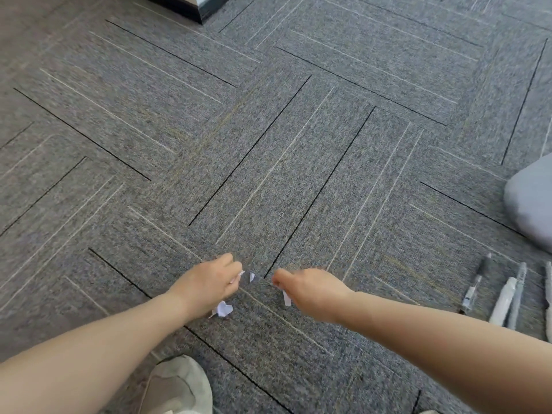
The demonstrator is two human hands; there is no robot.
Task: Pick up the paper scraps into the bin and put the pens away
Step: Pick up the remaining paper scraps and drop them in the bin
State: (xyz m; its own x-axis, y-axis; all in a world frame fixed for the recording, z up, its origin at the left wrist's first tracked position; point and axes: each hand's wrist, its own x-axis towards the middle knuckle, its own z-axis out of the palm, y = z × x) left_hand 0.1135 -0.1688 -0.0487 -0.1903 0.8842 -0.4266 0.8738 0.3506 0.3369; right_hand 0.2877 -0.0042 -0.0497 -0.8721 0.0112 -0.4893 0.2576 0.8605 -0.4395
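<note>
1. Carpet floor [268,130]: grey woven pile, matt, rough, with thin inlaid lines.
2. Paper scraps [223,309]: white, crumpled, matt, under the left hand [209,283].
3. Pens [473,289]: glossy plastic, clear and white barrels, right of the right hand [310,291].
4. Shoe [176,386]: off-white, matt.

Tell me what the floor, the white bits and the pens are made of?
The floor looks like carpet: grey, speckled, woven, matte, with thin dark and pale lines. The white bits look like paper: thin, crumpled, torn at the edges. The pens seem plastic: smooth, partly see-through barrels, one with a dark grip. They are blurred, so that is a guess.
</note>
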